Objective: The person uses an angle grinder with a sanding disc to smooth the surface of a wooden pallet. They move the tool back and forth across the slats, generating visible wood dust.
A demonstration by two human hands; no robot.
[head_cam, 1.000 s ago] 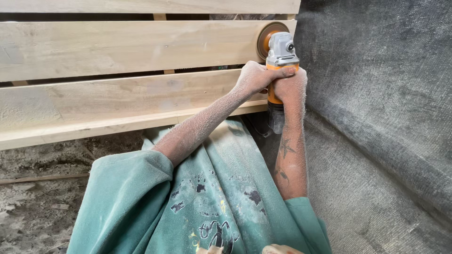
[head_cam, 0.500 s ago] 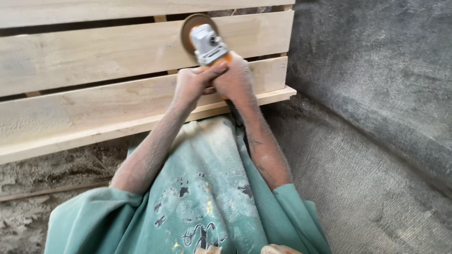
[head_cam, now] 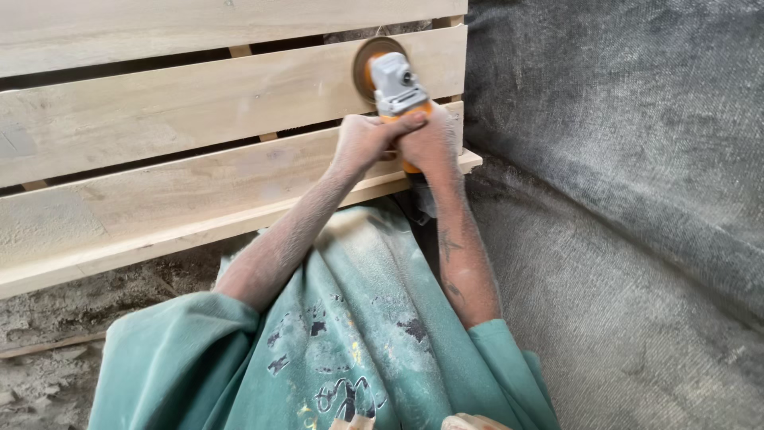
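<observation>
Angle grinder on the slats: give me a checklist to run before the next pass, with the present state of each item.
1. Two-handed grip: left hand and right hand both wrap the angle grinder: ok.
2. Disc lies flat on the wooden slat: ok.
3. Gloves: both hands bare, coated in dust: not ok.
4. Green shirt hangs loose below the tool: not ok.
5. Power cord: hidden behind the arms: cannot tell.
6. Disc spinning or stopped: cannot tell.
</observation>
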